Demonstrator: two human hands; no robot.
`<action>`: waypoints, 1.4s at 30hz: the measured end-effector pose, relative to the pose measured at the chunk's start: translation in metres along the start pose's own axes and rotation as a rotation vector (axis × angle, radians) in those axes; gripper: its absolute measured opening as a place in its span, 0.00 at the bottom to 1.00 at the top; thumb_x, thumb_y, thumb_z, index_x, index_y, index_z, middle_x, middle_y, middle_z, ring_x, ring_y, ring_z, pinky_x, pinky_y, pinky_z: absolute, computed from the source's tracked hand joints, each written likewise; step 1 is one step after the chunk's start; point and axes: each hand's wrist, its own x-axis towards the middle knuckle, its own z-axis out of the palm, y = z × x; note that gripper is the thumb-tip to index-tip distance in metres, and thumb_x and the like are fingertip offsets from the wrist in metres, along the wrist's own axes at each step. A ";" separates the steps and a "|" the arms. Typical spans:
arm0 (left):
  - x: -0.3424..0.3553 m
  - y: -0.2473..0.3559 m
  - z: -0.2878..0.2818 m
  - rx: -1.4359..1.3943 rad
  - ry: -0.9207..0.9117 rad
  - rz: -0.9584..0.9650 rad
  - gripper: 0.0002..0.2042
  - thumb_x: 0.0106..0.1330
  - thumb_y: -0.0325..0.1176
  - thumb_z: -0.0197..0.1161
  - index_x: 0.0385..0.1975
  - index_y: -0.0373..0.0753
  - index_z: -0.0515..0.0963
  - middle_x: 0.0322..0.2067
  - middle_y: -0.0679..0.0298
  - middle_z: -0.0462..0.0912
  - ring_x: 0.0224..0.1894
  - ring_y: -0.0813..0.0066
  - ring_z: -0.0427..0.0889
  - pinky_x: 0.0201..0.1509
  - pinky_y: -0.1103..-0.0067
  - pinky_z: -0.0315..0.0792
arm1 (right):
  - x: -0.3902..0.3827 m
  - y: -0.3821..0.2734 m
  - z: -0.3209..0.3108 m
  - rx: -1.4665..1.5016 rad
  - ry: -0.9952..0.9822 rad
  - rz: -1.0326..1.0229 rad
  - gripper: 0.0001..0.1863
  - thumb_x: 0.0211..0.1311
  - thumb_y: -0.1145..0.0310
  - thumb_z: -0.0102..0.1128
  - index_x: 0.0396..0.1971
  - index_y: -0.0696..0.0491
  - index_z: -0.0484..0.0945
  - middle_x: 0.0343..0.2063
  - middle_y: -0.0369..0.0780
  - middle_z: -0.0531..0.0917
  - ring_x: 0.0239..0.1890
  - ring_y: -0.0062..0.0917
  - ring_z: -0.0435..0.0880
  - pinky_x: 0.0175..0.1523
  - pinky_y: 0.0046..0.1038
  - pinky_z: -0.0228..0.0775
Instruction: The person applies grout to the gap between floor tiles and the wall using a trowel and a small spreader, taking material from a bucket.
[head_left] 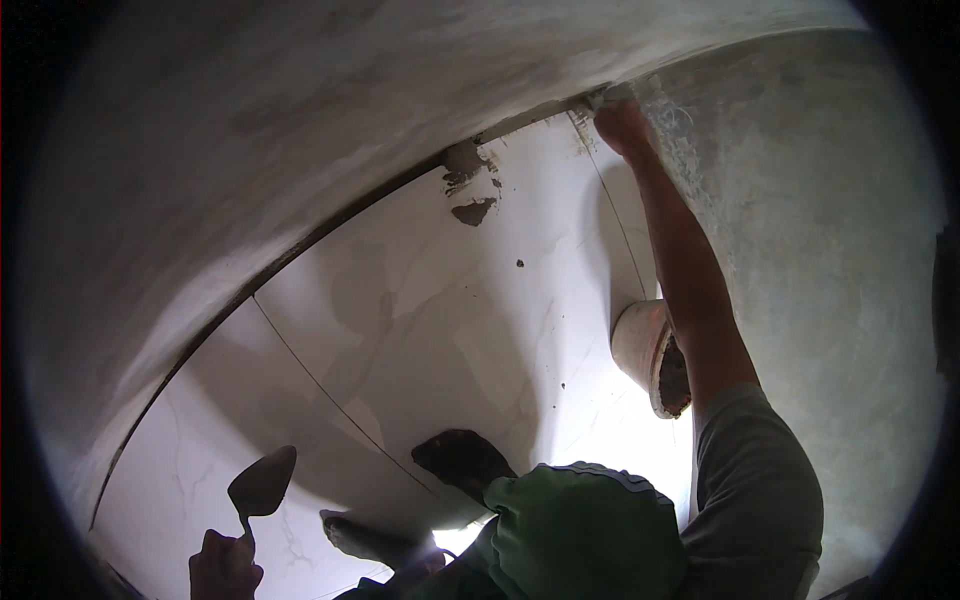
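Observation:
My left hand [225, 568] is wrapped round the handle of a small pointing trowel [263, 484], low on the left, with its dark blade held up above the tiles. My right arm stretches far forward, and my right hand [622, 125] is closed at the far corner where the floor meets the walls. A small greyish piece shows at its fingers, too hidden to name. Below that hand runs the dark gap [440, 160] along the wall's foot. Smears of wet mortar [473, 211] lie on the white tile [400, 290] left of it.
Beside my right forearm stands a pale bucket [636, 343] with mortar in it. Grey plastered walls rise ahead [250, 120] and at right [830, 270]. My dark-covered feet [463, 462] and green cloth [590, 530] are near the lower edge. Small crumbs [520, 263] dot the tiles.

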 end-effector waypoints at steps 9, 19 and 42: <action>-0.007 -0.006 0.005 0.011 0.040 0.007 0.07 0.72 0.31 0.61 0.47 0.42 0.79 0.39 0.54 0.77 0.38 0.54 0.83 0.40 0.61 0.78 | -0.018 0.035 -0.016 0.121 -0.101 -0.076 0.19 0.65 0.61 0.57 0.42 0.61 0.87 0.46 0.58 0.88 0.53 0.54 0.87 0.60 0.46 0.79; -0.014 -0.005 0.007 -0.027 0.023 -0.063 0.09 0.72 0.33 0.63 0.48 0.41 0.79 0.40 0.55 0.79 0.39 0.54 0.84 0.41 0.62 0.78 | 0.046 0.041 0.035 -0.091 -0.153 0.017 0.25 0.61 0.58 0.58 0.50 0.64 0.84 0.51 0.61 0.86 0.59 0.54 0.84 0.65 0.47 0.77; -0.032 -0.003 0.012 -0.179 0.005 -0.129 0.07 0.71 0.29 0.61 0.46 0.38 0.77 0.39 0.53 0.79 0.39 0.56 0.84 0.40 0.64 0.78 | -0.131 -0.165 -0.067 0.337 -0.074 -0.253 0.15 0.68 0.63 0.56 0.40 0.56 0.88 0.36 0.54 0.89 0.40 0.50 0.89 0.52 0.46 0.81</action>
